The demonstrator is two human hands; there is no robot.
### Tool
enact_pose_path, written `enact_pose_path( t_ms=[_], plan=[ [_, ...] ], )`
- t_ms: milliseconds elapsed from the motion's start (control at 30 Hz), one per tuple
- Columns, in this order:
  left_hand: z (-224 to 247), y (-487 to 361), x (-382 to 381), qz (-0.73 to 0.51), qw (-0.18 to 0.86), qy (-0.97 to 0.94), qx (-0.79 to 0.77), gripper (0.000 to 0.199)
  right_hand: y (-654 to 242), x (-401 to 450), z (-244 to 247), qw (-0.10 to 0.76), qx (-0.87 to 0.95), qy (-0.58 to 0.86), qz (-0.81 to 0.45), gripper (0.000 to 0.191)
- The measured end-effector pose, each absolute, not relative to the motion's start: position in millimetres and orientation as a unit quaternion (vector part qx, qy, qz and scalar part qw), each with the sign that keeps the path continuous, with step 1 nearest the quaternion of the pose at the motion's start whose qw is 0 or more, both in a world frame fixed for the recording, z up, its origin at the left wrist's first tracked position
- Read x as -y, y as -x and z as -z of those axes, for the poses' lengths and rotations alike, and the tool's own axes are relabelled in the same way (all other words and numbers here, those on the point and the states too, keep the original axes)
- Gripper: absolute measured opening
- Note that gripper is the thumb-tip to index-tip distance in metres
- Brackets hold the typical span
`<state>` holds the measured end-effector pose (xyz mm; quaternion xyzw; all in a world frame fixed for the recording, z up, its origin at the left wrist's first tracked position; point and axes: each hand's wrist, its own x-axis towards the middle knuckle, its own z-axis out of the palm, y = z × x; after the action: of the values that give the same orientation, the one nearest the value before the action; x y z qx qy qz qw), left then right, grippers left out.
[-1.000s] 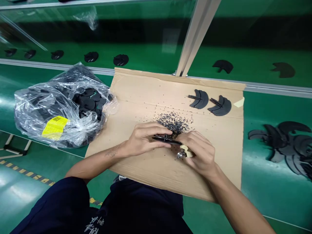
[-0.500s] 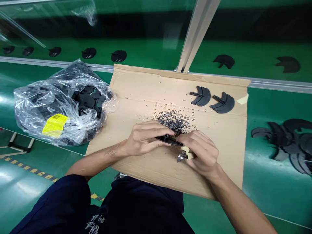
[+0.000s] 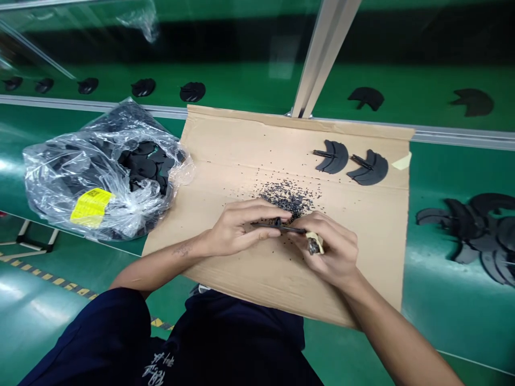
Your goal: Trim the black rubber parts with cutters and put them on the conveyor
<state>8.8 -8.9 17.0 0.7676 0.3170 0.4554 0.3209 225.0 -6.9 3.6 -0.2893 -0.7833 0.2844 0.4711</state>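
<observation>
My left hand (image 3: pixel 237 228) pinches a thin black part (image 3: pixel 292 229) between thumb and fingers, seen almost edge-on over the cardboard (image 3: pixel 225 136). Closed around a small tool (image 3: pixel 314 243) with pale yellow tape and a metal end, my right hand (image 3: pixel 332 246) is also against the right end of the part. A pile of small black bits (image 3: pixel 287 197) lies just beyond both hands. Two curved black parts with stems, a nearer-centre one (image 3: pixel 336 157) and one to its right (image 3: pixel 372 168), lie at the cardboard's upper right.
A clear plastic bag (image 3: pixel 100 177) full of black parts stands on the left, with a yellow label. Several curved black parts (image 3: pixel 475 228) are heaped on the green table at right. Behind the cardboard, a metal post (image 3: pixel 322 59) rises beside glass panels.
The black part has turned from slightly tilted to nearly edge-on and level. My right hand has rotated a little, and the tool's metal end has moved up and right.
</observation>
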Motion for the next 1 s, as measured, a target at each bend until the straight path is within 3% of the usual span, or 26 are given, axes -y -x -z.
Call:
enact_pose_path(
  t_ms=[500,733,1000],
  plan=[
    [-14.6,-2.4,7.8,-0.442,0.278,-0.787,-0.329,0.030,-235.2,-2.6,-6.3,0.434,0.823,0.288,-0.226,0.024],
    [-12.7,1.1,4.3,-0.440,0.279,-0.788,-0.330,0.025,-239.1,-10.0,0.8,0.306,0.874,0.361,-0.108,0.011],
    [-9.9,3.5,3.4,-0.424,0.283,-0.797,-0.325,0.027,-237.8,-7.4,0.5,0.302,0.879,0.349,-0.120,0.009]
  ],
)
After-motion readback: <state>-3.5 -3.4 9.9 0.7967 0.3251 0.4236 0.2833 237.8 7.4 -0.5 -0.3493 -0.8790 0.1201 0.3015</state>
